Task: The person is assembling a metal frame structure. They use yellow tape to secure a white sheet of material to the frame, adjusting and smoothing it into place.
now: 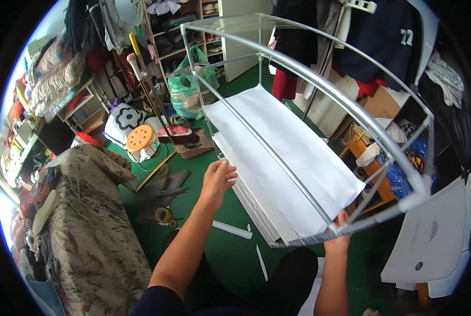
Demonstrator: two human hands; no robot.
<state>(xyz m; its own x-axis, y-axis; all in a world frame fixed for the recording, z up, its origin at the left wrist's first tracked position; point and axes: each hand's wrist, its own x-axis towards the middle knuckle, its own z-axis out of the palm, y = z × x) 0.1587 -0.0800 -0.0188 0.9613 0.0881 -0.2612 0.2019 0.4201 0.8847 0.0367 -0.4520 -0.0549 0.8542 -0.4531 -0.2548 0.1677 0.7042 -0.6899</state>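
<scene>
A rack of grey metal tubes (277, 160) with a clear sheet (235, 22) over its top stands tilted in front of me. A white sheet (293, 158) lies inside it along its length, beside a narrow white strip (256, 192) at the left edge. My right hand (339, 236) grips the rack's near lower corner, its thumb up over the white sheet's edge. The fingers underneath are partly hidden. Beside the rack's left edge, my left hand (218, 181) is raised with fingers loosely bent and apart, and nothing shows in it.
A camouflage cloth (96, 210) covers a pile at left. A round orange stool (140, 138), a broom (175, 131) and a green plastic bag (185, 87) stand beyond. Tape rolls (163, 215) and white scraps (232, 229) lie on the green floor; white panels (425, 237) lean at right.
</scene>
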